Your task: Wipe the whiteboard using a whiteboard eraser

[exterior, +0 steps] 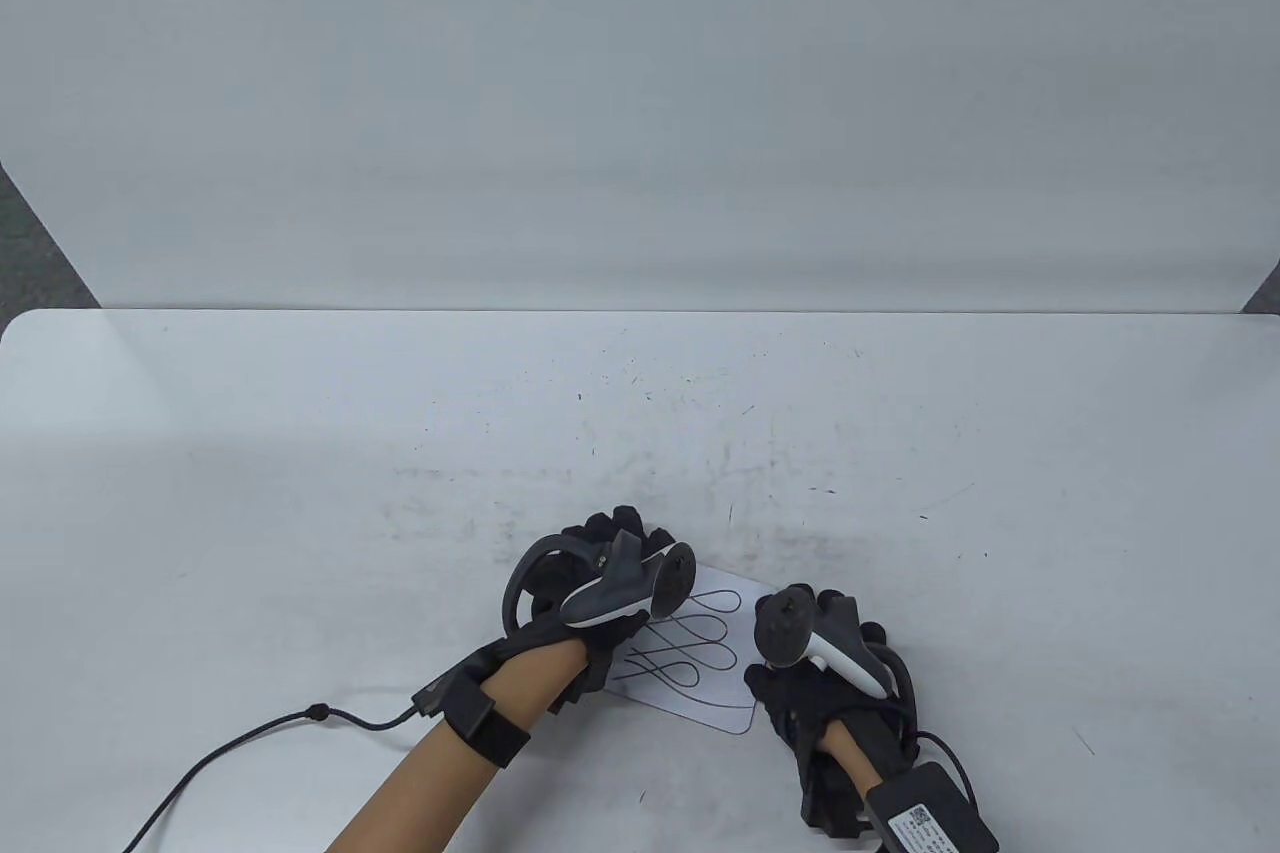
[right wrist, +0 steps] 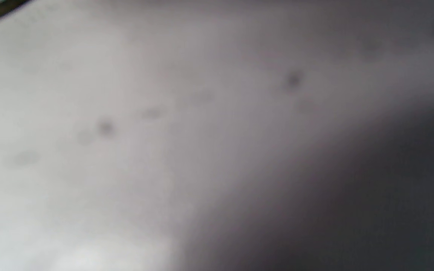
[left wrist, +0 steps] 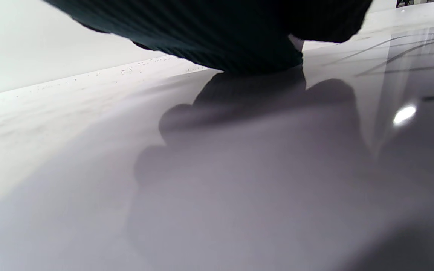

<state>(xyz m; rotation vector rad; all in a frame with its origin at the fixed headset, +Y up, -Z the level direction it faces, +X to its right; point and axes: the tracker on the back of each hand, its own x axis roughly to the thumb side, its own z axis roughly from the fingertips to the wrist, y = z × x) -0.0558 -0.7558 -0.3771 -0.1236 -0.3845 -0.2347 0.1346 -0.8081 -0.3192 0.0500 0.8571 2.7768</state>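
Observation:
A small whiteboard (exterior: pixel 700 638) with black looping lines lies flat near the table's front edge, between my hands. My left hand (exterior: pixel 605 558) rests over the board's left edge, fingers pointing away from me and curled down. In the left wrist view its dark gloved fingers (left wrist: pixel 239 34) press on the glossy board (left wrist: pixel 390 60), where black lines show. My right hand (exterior: pixel 805 618) rests at the board's right edge. No eraser shows in any view; what either hand holds is hidden under it. The right wrist view is a blurred grey surface.
The white table (exterior: pixel 300 453) carries faint smudges and dark specks around its middle. A white backdrop (exterior: pixel 640 93) stands along its far edge. A black cable (exterior: pixel 250 733) runs from my left wrist off the front left.

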